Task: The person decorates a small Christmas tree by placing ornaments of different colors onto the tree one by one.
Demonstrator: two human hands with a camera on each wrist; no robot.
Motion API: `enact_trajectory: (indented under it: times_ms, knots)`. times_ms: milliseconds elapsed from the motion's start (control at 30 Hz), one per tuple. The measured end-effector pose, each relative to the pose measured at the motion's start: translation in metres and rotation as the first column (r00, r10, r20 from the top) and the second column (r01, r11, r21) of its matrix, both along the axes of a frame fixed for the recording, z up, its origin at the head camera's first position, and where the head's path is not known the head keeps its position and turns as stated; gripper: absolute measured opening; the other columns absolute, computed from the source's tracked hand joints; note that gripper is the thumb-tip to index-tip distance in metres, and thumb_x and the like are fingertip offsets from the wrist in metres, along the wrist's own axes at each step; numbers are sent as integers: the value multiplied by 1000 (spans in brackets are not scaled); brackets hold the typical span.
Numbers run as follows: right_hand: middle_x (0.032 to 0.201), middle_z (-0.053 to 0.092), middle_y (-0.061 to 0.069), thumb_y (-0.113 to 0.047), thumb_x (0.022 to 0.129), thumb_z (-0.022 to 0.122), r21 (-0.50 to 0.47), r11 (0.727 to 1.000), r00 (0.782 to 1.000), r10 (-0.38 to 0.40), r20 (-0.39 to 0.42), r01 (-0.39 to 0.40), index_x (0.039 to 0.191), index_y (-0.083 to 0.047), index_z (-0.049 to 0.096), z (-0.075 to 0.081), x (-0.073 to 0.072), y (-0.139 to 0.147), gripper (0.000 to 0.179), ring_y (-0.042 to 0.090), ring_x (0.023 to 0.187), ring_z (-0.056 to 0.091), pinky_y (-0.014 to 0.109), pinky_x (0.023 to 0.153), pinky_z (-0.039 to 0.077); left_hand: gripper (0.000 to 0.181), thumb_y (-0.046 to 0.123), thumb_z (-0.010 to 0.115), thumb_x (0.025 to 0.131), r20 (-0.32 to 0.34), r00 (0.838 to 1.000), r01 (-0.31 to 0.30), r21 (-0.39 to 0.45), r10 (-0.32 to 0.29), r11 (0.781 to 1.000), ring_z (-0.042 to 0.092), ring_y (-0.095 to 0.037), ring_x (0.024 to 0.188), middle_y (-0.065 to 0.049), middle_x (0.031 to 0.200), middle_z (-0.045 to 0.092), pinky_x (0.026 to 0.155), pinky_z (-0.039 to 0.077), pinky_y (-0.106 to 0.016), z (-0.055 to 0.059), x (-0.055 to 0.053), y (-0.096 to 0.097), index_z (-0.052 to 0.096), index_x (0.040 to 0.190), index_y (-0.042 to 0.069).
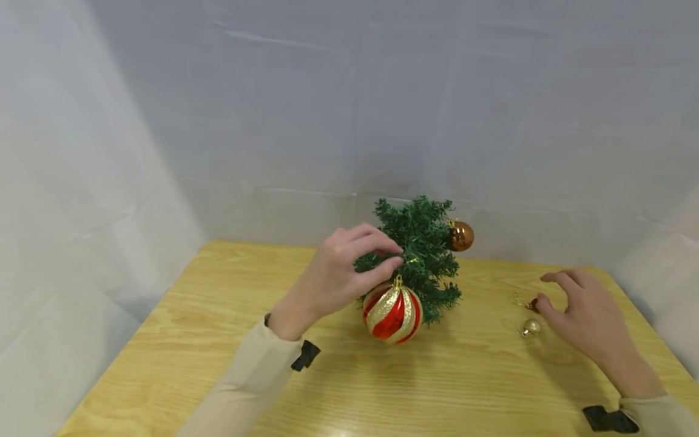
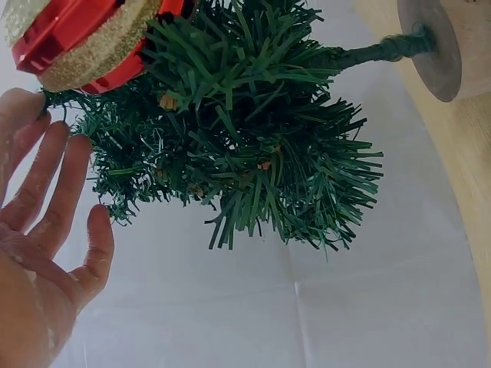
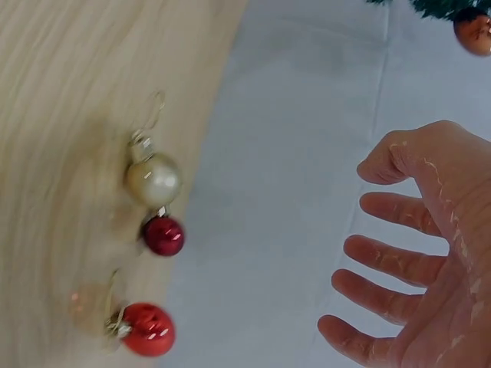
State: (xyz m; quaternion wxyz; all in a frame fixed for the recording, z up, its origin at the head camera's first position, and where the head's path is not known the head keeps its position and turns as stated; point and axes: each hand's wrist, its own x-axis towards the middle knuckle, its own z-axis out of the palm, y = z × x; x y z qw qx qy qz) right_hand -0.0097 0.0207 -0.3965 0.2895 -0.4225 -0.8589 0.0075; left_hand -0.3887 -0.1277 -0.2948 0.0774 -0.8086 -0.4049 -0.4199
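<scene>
A small green artificial Christmas tree [image 1: 419, 227] stands near the back of the table. On its front hangs a large red and gold striped bauble [image 1: 393, 317] with a gold cap. My left hand [image 1: 344, 267] is at the branches just above the bauble, thumb and index fingertips close together but apart; in the left wrist view its other fingers are extended. My right hand [image 1: 587, 315] hovers over the table's right side, fingers spread and nothing in them. Under it lie a small gold bauble [image 3: 156, 181], a dark red one [image 3: 164, 235] and a brighter red one [image 3: 149, 330].
A copper bauble [image 1: 462, 236] hangs from the tree's upper right. The tree's round wooden base [image 2: 441, 46] shows in the left wrist view. White sheeting [image 1: 306, 121] closes off the back and sides of the wooden table [image 1: 229, 303].
</scene>
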Motion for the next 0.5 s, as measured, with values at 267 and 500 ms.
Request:
enact_trajectory:
  times_ms: [267,500]
  knots:
    - [122,58,33,-19,91,71,-115,993,998,-25,60,32,116,0,67,-16,28,13,32,51,97,58,60,69,48,14,19,78,91,-63,997,-33,81,38,996,69,-11,91,1,100,75,76,45,-30,-1,6,2,77,104,13]
    - [119,57,39,-18,90,70,-174,982,987,-53,153,80,116,5,67,-25,48,20,35,53,94,59,60,69,48,13,21,78,91,-132,989,-38,183,63,982,69,-7,86,4,96,76,74,46,-28,-1,16,3,79,102,15]
